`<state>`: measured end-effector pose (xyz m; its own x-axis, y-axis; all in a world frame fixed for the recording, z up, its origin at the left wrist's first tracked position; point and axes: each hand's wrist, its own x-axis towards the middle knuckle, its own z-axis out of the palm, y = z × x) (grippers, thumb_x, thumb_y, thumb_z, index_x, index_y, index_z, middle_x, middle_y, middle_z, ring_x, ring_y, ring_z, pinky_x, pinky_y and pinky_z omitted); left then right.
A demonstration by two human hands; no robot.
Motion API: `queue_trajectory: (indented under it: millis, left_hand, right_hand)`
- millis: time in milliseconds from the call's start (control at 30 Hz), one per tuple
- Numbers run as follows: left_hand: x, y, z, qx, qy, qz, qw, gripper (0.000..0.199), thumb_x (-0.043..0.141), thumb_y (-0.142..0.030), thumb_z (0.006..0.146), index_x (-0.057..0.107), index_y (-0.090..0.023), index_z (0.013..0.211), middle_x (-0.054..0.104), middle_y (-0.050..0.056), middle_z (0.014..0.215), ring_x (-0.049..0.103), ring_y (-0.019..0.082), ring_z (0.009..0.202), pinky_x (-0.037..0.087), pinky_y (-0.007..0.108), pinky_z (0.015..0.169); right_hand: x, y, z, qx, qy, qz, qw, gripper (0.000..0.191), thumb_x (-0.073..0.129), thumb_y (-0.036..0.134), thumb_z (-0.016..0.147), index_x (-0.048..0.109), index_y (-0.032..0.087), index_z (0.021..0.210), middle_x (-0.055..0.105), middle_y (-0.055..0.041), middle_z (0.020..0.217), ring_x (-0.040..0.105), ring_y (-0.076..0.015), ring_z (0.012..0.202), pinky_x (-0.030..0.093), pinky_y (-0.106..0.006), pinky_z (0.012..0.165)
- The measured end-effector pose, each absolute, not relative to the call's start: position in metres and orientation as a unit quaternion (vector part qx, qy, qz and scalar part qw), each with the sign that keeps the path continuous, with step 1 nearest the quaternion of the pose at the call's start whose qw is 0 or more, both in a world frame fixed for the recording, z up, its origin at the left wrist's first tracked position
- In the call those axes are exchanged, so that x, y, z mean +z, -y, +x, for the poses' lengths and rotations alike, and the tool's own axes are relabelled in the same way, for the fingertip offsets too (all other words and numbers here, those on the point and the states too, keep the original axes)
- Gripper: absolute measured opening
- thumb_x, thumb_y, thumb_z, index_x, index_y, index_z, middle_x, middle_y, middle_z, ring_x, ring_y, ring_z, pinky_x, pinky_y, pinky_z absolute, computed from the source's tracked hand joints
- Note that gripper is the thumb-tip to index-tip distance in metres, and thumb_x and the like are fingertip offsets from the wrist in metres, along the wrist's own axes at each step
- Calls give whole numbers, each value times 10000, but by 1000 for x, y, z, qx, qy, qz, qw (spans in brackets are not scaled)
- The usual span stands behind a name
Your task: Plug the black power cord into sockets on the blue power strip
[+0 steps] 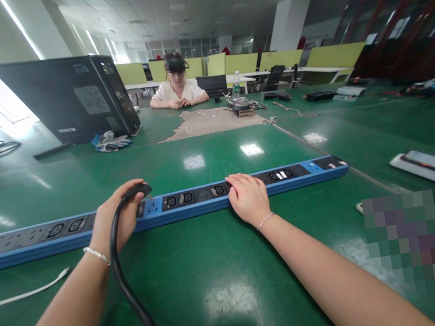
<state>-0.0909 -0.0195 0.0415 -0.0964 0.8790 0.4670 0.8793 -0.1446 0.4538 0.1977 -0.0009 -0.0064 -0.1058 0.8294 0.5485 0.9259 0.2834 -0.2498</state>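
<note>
A long blue and black power strip with several sockets lies across the green table. My left hand is closed around the black plug of a thick power cord, just above the strip's sockets left of the middle. From there the cord hangs down toward the front edge of the view. Further right, my right hand rests on the power strip, its fingers curled over the top and the far side. That hand hides a few of the sockets.
A black computer case stands at the back left, with work gloves in front of it. A white cable lies at the left. Across the table sits a person near a bottle. A long pale object lies at the right.
</note>
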Motion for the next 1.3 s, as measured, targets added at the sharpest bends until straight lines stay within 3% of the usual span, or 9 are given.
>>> queue_trajectory:
  millis: [200, 567, 1000, 1300]
  left_hand:
    - [22, 19, -102, -309, 651, -693, -27, 365, 414, -362, 834, 572, -245, 1142, 684, 43, 1070, 641, 222, 962, 490, 353, 853]
    - [29, 19, -93, -264, 652, -711, -16, 403, 400, -403, 816, 591, -240, 1131, 700, 65, 1028, 658, 247, 921, 502, 359, 809]
    - [6, 32, -89, -242, 620, -736, 123, 387, 353, -407, 893, 537, -233, 1186, 684, 73, 1044, 641, 227, 945, 468, 355, 853]
    - [5, 38, -93, -234, 572, -765, 180, 417, 365, -410, 895, 538, -159, 1180, 667, 113, 1087, 631, 238, 963, 460, 348, 812]
  right_hand:
    - [-6, 0, 198, -75, 740, -599, 298, 352, 394, 232, 864, 622, 243, 1132, 621, -25, 1196, 489, -191, 1148, 306, -363, 951]
    - [-7, 0, 199, -73, 741, -590, 312, 354, 390, 231, 863, 626, 237, 1127, 626, -25, 1189, 489, -196, 1147, 304, -366, 944]
    - [-6, 1, 198, -79, 741, -594, 303, 352, 391, 232, 863, 623, 237, 1129, 624, -21, 1192, 489, -193, 1148, 301, -362, 949]
    - [-6, 1, 198, -77, 741, -593, 304, 346, 399, 230, 864, 627, 235, 1124, 626, -24, 1189, 492, -192, 1143, 306, -358, 945]
